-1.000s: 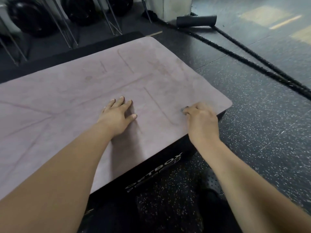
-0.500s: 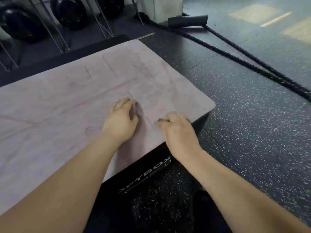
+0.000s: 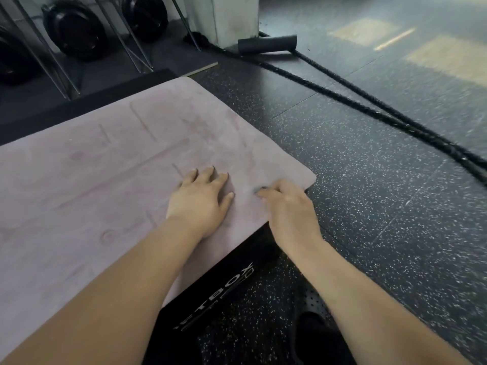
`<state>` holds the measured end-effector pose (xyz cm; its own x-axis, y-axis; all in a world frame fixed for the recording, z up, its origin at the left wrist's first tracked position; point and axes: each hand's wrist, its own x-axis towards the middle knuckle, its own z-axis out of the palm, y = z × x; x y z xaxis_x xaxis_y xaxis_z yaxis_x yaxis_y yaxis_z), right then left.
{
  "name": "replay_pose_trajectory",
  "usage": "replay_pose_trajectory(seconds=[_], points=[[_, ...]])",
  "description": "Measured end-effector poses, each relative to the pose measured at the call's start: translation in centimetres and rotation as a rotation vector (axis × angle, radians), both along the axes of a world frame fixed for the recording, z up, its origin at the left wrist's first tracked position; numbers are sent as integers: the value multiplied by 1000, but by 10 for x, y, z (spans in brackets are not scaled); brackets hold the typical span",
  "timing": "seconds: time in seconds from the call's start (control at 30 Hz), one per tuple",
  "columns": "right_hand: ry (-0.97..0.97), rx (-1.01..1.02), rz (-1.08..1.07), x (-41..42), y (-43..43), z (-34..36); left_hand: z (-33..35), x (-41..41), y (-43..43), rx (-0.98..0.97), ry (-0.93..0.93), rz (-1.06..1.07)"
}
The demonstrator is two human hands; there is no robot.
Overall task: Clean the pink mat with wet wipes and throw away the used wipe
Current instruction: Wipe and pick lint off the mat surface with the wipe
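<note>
Atop a black box [image 3: 226,280] lettered "TBOX" on its near side: pink mat [image 3: 92,180] spread flat, faint printed lines across it, its rounded right corner at the box's edge. Left hand [image 3: 203,204] lies palm-down on the mat, fingers straight and spread, holding nothing. Right hand [image 3: 287,209] just beside it, near that right corner, fingers curled under and pressed to the surface. A small dark-grey scrap [image 3: 257,190] shows at the fingertips, too little of it visible to name; whether the hand grips a wipe, cannot tell. Both forearms cross the mat's near edge and hide parts of it. Speckled rubber floor [image 3: 369,219] lies to the right and in front. Two black ropes [image 3: 369,106] run diagonally over the floor to the right of the mat, well apart from it, reaching a black cylindrical handle [image 3: 266,44] beside a white pillar [image 3: 229,17]. Behind the mat, black weight plates [image 3: 76,30] sit among slanted metal bars [image 3: 129,40]. Dark perforated shoe [image 3: 311,312] on the floor under the right forearm, partly hidden by it.
</note>
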<state>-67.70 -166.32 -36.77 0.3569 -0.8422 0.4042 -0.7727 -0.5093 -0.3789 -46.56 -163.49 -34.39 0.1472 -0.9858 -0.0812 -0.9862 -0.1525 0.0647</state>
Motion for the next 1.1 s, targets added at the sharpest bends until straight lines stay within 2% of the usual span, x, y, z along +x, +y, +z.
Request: replay_pose_trajectory(seconds=[0.1, 0.17, 0.3, 0.43, 0.53, 0.6, 0.73, 0.83, 0.9, 1.03, 1.1], points=[[73, -12, -154, -23, -49, 0, 5, -1, -2, 15, -29, -6], [77, 73, -246, -33, -68, 2, 5, -2, -1, 9, -34, -11], [-31, 170, -335, -21, -63, 7, 2, 0, 0, -13, -39, -13], [-16, 101, -72, 32, -25, -1, 1, 2, 1, -39, -64, -23], [30, 37, 89, 55, -31, 1, 1, 5, 2, -58, -68, -41], [42, 54, 19, 53, -60, 1, 0, 6, 1, -61, -70, -47], [7, 239, -184, 54, -121, 6, -2, 7, -2, -62, -89, -54], [-7, 289, -331, 70, -137, 12, -5, 9, -3, -70, -92, -63], [23, 263, -275, 87, -123, 14, -8, 10, -3, -74, -84, -67], [87, 165, 62, 120, -89, 7, -11, 11, -4, -89, -94, -79], [84, 157, 111, 115, -95, 9, -12, 12, -5, -97, -90, -85]])
